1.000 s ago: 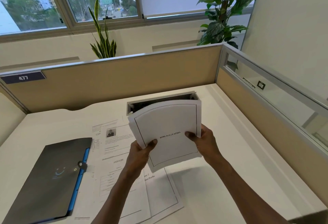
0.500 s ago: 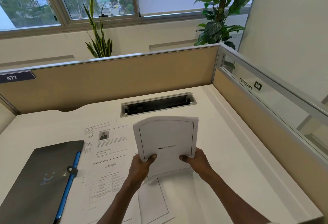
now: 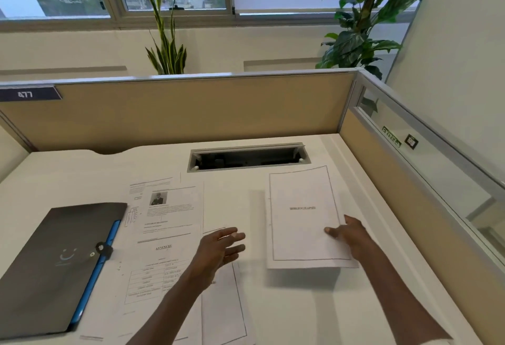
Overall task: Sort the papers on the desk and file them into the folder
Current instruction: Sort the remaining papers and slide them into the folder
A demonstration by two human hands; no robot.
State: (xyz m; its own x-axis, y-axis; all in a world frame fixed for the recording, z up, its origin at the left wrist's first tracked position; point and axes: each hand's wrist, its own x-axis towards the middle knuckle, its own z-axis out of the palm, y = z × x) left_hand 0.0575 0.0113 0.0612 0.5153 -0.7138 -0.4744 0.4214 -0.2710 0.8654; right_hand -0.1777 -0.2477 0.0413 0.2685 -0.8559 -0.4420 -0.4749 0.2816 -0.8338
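Papers are seen in two places on the white desk. A bordered stack with a short printed heading at its centre is now lowered to the right part of the desk, just in front of the open cable slot; half a second ago it was held up in front of the person by both hands. Its near edge appears slightly raised over a shadow, so whether it lies fully flat cannot be told. The right hand is kept on the stack's near right part, with the thumb laid on top of the page and the fingers hidden at or under the right edge, so a pinch of the sheets is suggested. The left hand has been taken off the stack and is now held apart from it, above the loose sheets; its fingers are extended, loosely spread, and nothing is held by them.

The loose sheets are spread overlapping in the middle of the desk, one with a small portrait photo at the top and one with a printed table below. The dark folder, closed by a round clasp and showing a blue edge, is placed to their left and is touched by neither hand. It lies where it lay in the earlier frames, as do the sheets. A tan partition bounds the far side of the desk, with two plants behind it.
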